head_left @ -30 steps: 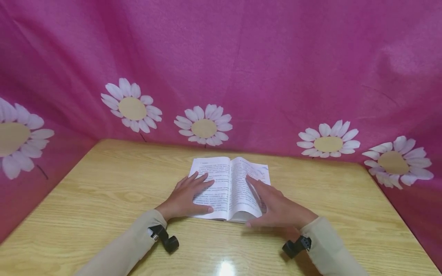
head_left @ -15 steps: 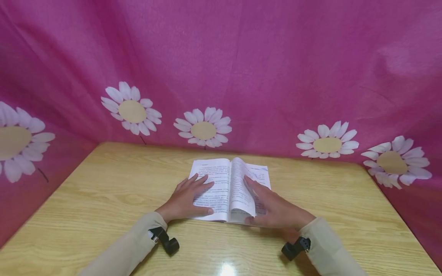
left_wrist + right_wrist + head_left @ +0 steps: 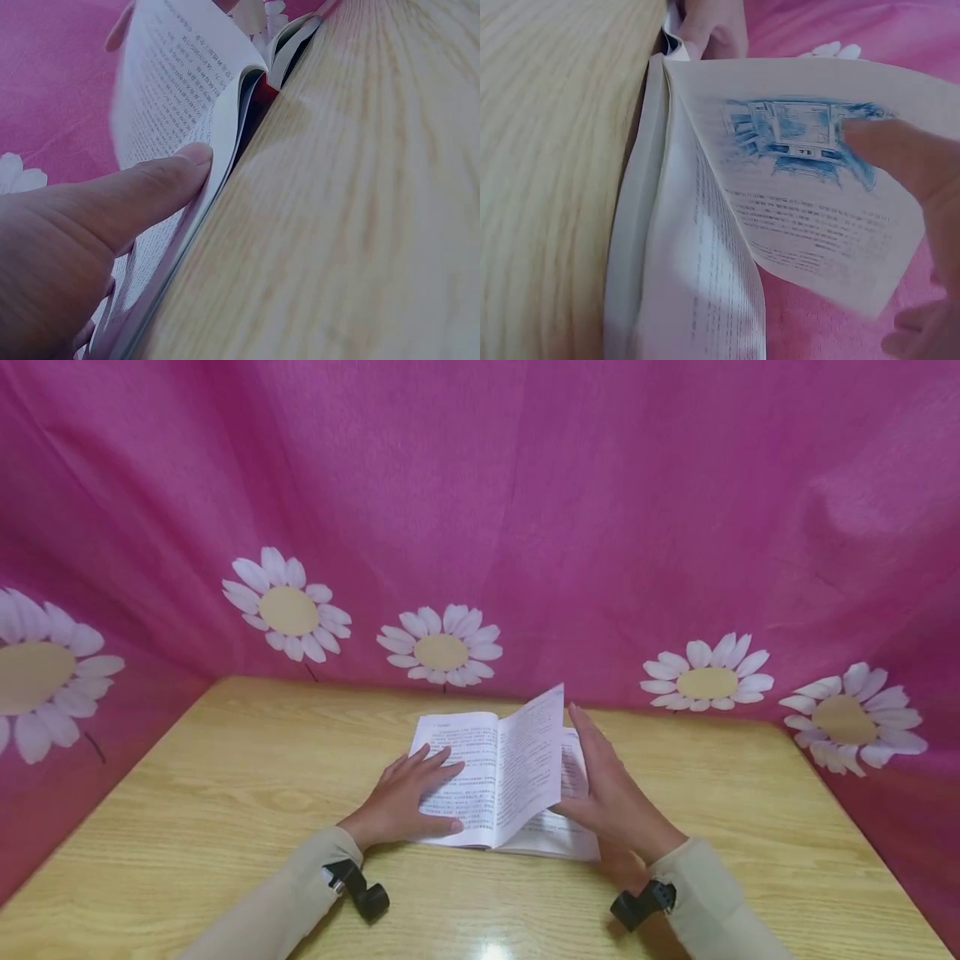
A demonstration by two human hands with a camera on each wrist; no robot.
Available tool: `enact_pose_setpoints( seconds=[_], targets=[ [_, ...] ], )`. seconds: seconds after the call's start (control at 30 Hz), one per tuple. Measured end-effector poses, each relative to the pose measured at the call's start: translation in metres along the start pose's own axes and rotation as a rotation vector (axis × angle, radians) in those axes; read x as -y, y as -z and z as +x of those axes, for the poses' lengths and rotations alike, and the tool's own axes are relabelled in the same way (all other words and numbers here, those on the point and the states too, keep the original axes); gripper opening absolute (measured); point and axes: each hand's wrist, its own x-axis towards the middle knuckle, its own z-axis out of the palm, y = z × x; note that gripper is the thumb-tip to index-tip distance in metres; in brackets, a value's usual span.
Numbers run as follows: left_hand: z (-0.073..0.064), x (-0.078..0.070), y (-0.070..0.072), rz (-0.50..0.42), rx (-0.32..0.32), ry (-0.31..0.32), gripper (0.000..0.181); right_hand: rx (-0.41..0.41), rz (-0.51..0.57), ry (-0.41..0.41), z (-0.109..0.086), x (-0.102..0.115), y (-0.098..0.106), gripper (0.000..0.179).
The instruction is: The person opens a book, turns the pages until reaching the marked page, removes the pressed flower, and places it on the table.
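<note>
A book [image 3: 456, 785] lies open on the wooden table, its printed left page flat. One leaf [image 3: 531, 760] stands raised and tilted from the spine, and part of the right-hand page shows under it. My left hand [image 3: 405, 797] rests on the left page with fingers spread; its thumb [image 3: 169, 180] presses near the lower edge. To the right of the raised leaf is my right hand [image 3: 615, 793], fingers extended. In the right wrist view its thumb [image 3: 892, 150] is against or very near the leaf's underside, which bears a blue picture [image 3: 802, 139].
The pale wooden table [image 3: 247, 777] spreads around the book. Behind and beside it hangs a pink cloth [image 3: 525, 527] with white daisies. A black wrist camera [image 3: 363, 893] sits on the left sleeve, another wrist camera [image 3: 637, 906] on the right.
The curled right-hand leaf has lifted from the book and now stands upright near the spine. My right hand has turned and risen beside it; the left hand keeps its place.
</note>
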Motion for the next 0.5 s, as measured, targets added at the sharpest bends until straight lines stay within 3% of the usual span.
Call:
enact_pose_setpoints(
  seconds=[0.1, 0.23, 0.5],
  targets=[
    [0.000, 0.000, -0.001, 0.002, 0.000, -0.006, 0.086, -0.022, 0.004, -0.046, -0.001, 0.002, -0.005, 0.113],
    [-0.001, 0.000, -0.001, -0.004, -0.002, -0.006, 0.086, 0.010, 0.025, -0.111, -0.003, 0.006, -0.016, 0.096],
    [0.000, -0.001, -0.001, -0.017, -0.017, 0.019, 0.085, 0.083, 0.047, -0.055, -0.008, 0.014, -0.038, 0.070]
  ],
)
